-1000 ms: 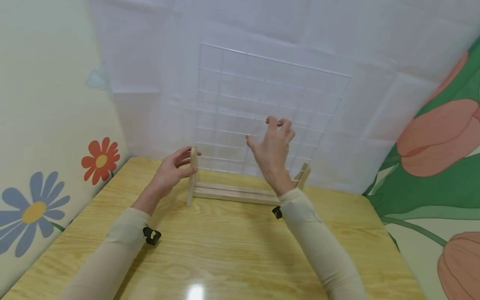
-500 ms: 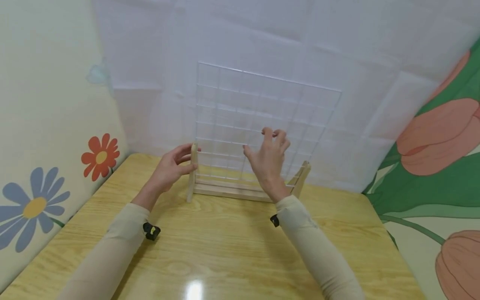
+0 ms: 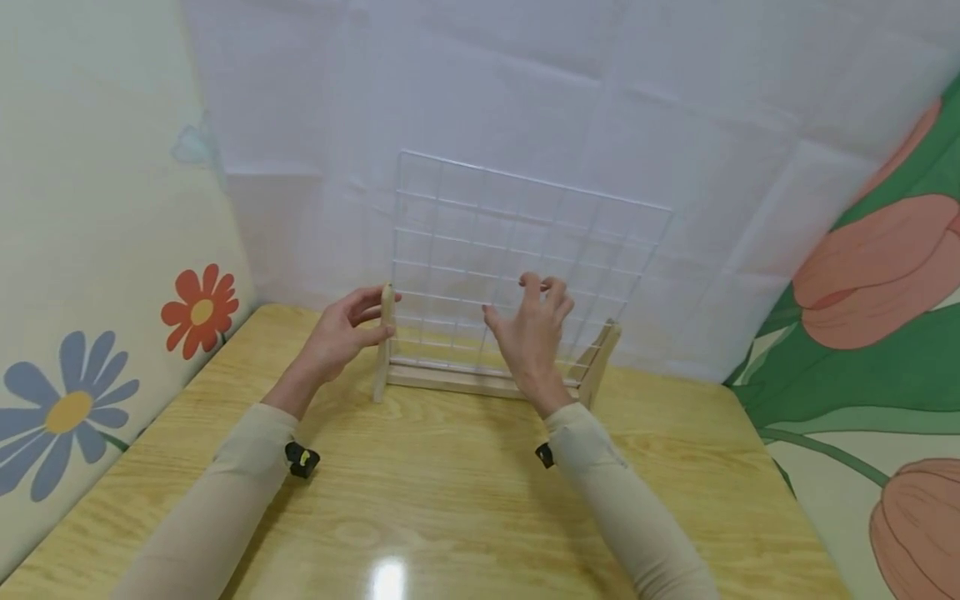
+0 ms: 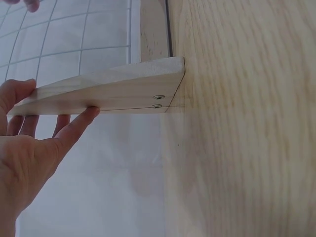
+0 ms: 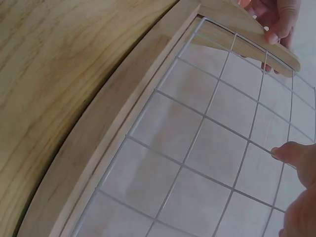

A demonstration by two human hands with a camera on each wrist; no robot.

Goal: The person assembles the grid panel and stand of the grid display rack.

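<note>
A white wire grid panel (image 3: 536,181) stands between the two side pieces of a low wooden stand (image 3: 450,381). My left hand (image 3: 330,340) holds the left side piece (image 4: 113,91), thumb on its outer face and fingers around its edge. My right hand (image 3: 531,342) grips the grid near its middle, fingers hooked over a wire and thumb (image 5: 286,152) at another. In the right wrist view the grid's bottom wire (image 5: 127,136) runs right along the grooved crossbar (image 5: 113,118). The right side piece (image 3: 600,358) is partly hidden behind the right wrist.
The stand rests toward the back of a wood-grain table (image 3: 435,500). Behind it hangs a white cloth (image 3: 480,75). Flower-painted walls flank the left (image 3: 82,250) and right (image 3: 847,375) sides.
My right hand has moved the wire grid down, so its bottom edge has come from above the crossbar to right at it. The left hand has kept its hold on the side piece.
</note>
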